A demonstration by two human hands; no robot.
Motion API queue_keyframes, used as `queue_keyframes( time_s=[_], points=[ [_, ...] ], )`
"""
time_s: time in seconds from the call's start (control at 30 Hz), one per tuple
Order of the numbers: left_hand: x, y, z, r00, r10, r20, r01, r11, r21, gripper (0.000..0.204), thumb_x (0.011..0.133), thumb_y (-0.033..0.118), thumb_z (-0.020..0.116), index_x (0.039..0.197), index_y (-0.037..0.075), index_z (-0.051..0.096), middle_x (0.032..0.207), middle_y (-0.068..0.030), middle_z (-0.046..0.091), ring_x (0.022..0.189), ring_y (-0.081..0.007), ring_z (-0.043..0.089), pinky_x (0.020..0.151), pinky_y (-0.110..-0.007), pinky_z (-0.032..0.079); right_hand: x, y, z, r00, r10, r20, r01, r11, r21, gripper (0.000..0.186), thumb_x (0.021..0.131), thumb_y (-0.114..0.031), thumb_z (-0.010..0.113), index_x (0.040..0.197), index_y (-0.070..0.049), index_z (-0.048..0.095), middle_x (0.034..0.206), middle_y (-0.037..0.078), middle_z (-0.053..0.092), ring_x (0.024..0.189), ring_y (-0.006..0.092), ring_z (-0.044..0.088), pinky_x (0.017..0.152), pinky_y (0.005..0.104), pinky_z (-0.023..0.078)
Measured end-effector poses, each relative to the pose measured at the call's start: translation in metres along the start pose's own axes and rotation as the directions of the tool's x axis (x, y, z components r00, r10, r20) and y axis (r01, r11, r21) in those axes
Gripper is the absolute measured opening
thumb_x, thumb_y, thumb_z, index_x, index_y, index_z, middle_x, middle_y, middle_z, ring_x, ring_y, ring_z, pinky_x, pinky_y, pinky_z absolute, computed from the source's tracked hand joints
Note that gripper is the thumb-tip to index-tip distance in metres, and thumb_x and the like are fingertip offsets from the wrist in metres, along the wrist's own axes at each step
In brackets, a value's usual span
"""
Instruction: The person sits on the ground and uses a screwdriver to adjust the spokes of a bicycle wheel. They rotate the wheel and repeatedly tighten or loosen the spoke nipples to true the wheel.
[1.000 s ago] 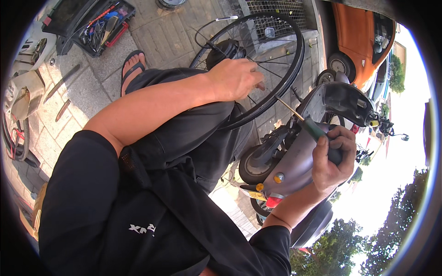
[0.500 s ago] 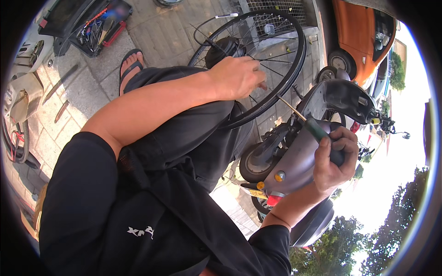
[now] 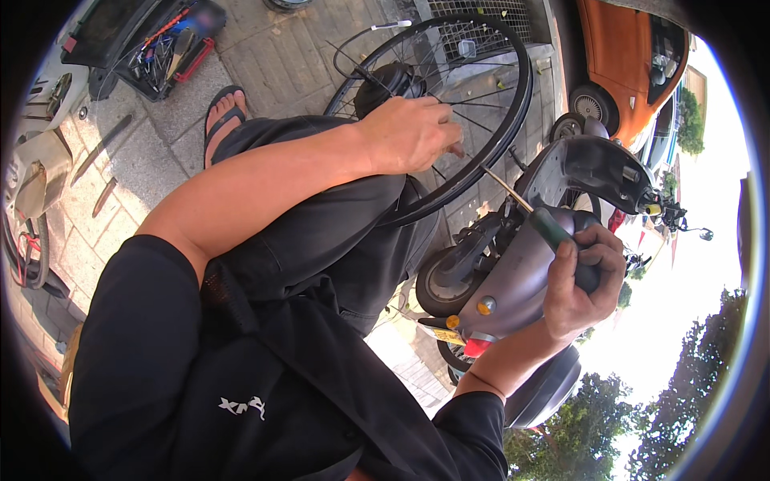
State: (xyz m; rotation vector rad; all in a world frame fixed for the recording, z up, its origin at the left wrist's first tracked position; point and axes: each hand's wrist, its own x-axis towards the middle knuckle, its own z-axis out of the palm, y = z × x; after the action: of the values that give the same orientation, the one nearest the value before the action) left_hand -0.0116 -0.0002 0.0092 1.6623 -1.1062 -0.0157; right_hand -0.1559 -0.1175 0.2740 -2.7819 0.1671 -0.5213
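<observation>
A spoked wheel [image 3: 521,109] with a black rim and a dark hub [image 3: 381,84] leans at my knee. My left hand [image 3: 405,135] is closed at the spokes inside the rim, its fingertips curled around something too small to make out. My right hand [image 3: 585,280] grips a screwdriver [image 3: 549,228] by its green handle. The thin shaft points up and left, its end at the rim's lower right part. A cable with a white piece [image 3: 391,25] sticks out from the hub.
An open black toolbox [image 3: 172,56] with mixed tools lies upper left. Long flat metal pieces [image 3: 100,148] lie on the paving by my sandalled foot [image 3: 224,120]. A scooter [image 3: 513,280] stands close at right, an orange car [image 3: 609,56] behind it. A drain grate [image 3: 505,20] is beyond the wheel.
Very little differs. The surroundings have shifted slightly upward in the picture; both hands and the screwdriver stay in nearly the same positions against the wheel.
</observation>
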Motion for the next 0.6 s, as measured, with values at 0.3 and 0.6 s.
queue_keyframes(
  time_s=[0.3, 0.6],
  points=[
    [0.001, 0.0, 0.001, 0.999, 0.033, -0.037, -0.033, 0.999, 0.012, 0.01, 0.087, 0.015, 0.076, 0.096, 0.013, 0.073, 0.095, -0.0056, 0.066, 0.095, -0.0292, 0.068, 0.072, -0.042, 0.06, 0.003, -0.011, -0.01, 0.989, 0.12, 0.086, -0.105, 0.982, -0.156, 0.023, 0.095, -0.002, 0.077, 0.107, 0.0, 0.057, 0.111, 0.014, 0.064, 0.082, 0.0159, 0.061, 0.076, 0.0269, 0.051],
    [0.002, -0.003, -0.001, 0.998, 0.041, 0.043, -0.042, 0.999, 0.014, 0.012, 0.091, 0.018, 0.071, 0.103, 0.016, 0.074, 0.102, -0.0038, 0.066, 0.103, -0.0275, 0.068, 0.08, -0.041, 0.061, -0.011, -0.011, -0.022, 0.9, 0.434, 0.045, -0.409, 0.875, -0.259, 0.051, 0.099, -0.025, 0.078, 0.134, 0.004, 0.056, 0.12, 0.015, 0.065, 0.09, 0.0211, 0.066, 0.086, 0.0322, 0.052]
  ],
)
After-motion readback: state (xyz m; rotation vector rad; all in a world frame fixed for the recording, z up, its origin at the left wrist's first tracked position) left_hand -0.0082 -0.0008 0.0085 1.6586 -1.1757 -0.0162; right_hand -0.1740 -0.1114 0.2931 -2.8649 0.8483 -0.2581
